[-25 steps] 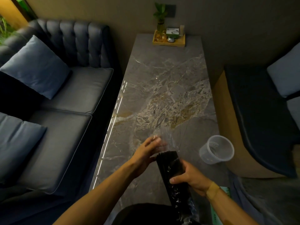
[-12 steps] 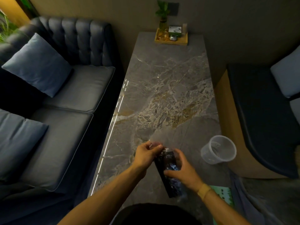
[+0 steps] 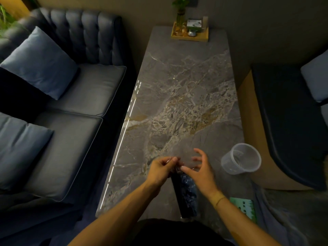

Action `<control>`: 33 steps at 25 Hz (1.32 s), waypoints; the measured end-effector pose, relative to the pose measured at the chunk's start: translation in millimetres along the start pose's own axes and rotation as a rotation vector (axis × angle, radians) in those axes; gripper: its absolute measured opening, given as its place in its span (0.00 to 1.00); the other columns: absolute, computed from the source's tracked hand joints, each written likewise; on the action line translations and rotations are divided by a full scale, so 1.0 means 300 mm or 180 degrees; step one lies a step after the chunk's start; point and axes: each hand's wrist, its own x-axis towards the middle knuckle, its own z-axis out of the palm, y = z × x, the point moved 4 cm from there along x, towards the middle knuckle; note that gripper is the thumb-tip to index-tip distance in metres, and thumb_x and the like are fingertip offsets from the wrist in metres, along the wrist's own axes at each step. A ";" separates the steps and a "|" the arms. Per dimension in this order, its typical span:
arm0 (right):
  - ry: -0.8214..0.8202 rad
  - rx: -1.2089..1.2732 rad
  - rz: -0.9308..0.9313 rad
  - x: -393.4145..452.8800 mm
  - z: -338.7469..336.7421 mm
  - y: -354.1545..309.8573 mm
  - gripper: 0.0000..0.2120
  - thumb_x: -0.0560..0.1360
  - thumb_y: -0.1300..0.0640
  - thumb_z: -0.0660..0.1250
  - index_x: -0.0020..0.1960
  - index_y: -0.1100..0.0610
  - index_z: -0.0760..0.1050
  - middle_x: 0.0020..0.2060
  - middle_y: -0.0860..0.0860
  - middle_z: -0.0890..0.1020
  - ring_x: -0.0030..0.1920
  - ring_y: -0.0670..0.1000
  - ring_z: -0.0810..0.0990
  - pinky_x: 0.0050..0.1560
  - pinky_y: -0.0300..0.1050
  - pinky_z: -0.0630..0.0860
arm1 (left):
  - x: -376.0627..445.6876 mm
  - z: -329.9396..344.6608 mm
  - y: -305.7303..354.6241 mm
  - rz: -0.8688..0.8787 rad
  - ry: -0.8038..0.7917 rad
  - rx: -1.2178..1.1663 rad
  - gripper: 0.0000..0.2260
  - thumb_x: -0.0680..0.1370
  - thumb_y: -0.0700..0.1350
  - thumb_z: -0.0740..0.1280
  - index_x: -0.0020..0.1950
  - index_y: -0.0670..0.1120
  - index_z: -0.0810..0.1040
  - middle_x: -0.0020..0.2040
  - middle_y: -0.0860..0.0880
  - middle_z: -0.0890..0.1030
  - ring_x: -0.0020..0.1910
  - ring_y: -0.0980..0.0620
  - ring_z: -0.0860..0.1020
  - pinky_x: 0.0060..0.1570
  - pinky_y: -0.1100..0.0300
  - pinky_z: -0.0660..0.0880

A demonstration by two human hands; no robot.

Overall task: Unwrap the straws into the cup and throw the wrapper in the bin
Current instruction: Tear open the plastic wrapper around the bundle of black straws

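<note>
A bundle of black straws in a clear plastic wrapper (image 3: 186,192) lies lengthwise near the table's front edge, its far end under my hands. My left hand (image 3: 159,170) pinches the clear wrapper at the bundle's far end. My right hand (image 3: 199,169) hovers just to the right with fingers spread; its thumb touches the wrapper top, and whether it grips is unclear. A clear plastic cup (image 3: 241,158) stands upright at the table's right edge, right of my right hand. No bin is in view.
The grey marble table (image 3: 186,95) runs away from me. A wooden tray (image 3: 190,35) with a plant and small items sits at its far end. A blue sofa (image 3: 62,103) lies left, a dark bench (image 3: 287,121) right, a green booklet (image 3: 245,208) near right.
The bundle dropped from my right hand's grip to lie on the table. My right hand let go and opened beside the far end. My left hand closed on the wrapper top.
</note>
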 end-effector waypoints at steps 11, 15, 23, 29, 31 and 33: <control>0.0333 -0.0632 -0.0292 -0.023 0.017 -0.109 0.22 0.70 0.39 0.69 0.59 0.51 0.78 0.54 0.49 0.82 0.54 0.50 0.79 0.53 0.49 0.79 | -0.017 0.047 0.050 0.0334 -0.0703 0.0402 0.09 0.79 0.46 0.67 0.48 0.54 0.87 0.44 0.54 0.88 0.45 0.58 0.85 0.41 0.70 0.77; 0.0454 -0.0343 -0.0133 -0.009 -0.016 -0.116 0.12 0.73 0.49 0.70 0.54 0.53 0.83 0.48 0.51 0.86 0.48 0.48 0.83 0.50 0.49 0.81 | -0.003 0.035 0.050 0.0271 -0.0771 0.0593 0.08 0.79 0.45 0.68 0.53 0.47 0.86 0.49 0.48 0.87 0.51 0.54 0.84 0.50 0.62 0.78; 0.0538 -0.0272 -0.0272 0.026 -0.110 -0.143 0.15 0.70 0.66 0.69 0.50 0.48 0.77 0.44 0.44 0.84 0.43 0.42 0.82 0.43 0.37 0.76 | 0.010 0.021 0.103 0.0502 -0.0485 0.0710 0.13 0.80 0.39 0.65 0.45 0.53 0.85 0.41 0.54 0.87 0.44 0.57 0.84 0.43 0.69 0.77; -0.0208 0.0638 0.0109 0.033 -0.169 -0.147 0.04 0.72 0.63 0.72 0.46 0.58 0.81 0.39 0.57 0.86 0.37 0.50 0.86 0.35 0.40 0.77 | 0.035 -0.036 0.166 0.0662 -0.0426 0.0695 0.07 0.80 0.41 0.66 0.49 0.48 0.84 0.43 0.51 0.88 0.43 0.57 0.85 0.40 0.72 0.75; -0.0473 0.0729 0.0175 0.012 -0.183 -0.155 0.05 0.71 0.64 0.73 0.47 0.60 0.81 0.41 0.59 0.87 0.39 0.54 0.86 0.37 0.44 0.77 | 0.034 -0.037 0.179 0.0677 -0.0432 0.0680 0.06 0.79 0.41 0.67 0.49 0.48 0.84 0.42 0.49 0.88 0.42 0.57 0.85 0.39 0.71 0.75; -0.0671 0.0711 0.0175 -0.007 -0.194 -0.182 0.08 0.71 0.64 0.73 0.50 0.59 0.81 0.44 0.60 0.86 0.42 0.54 0.86 0.38 0.43 0.78 | 0.027 -0.032 0.196 0.0698 -0.0471 0.0667 0.05 0.78 0.41 0.68 0.49 0.47 0.84 0.41 0.49 0.88 0.41 0.57 0.85 0.40 0.71 0.76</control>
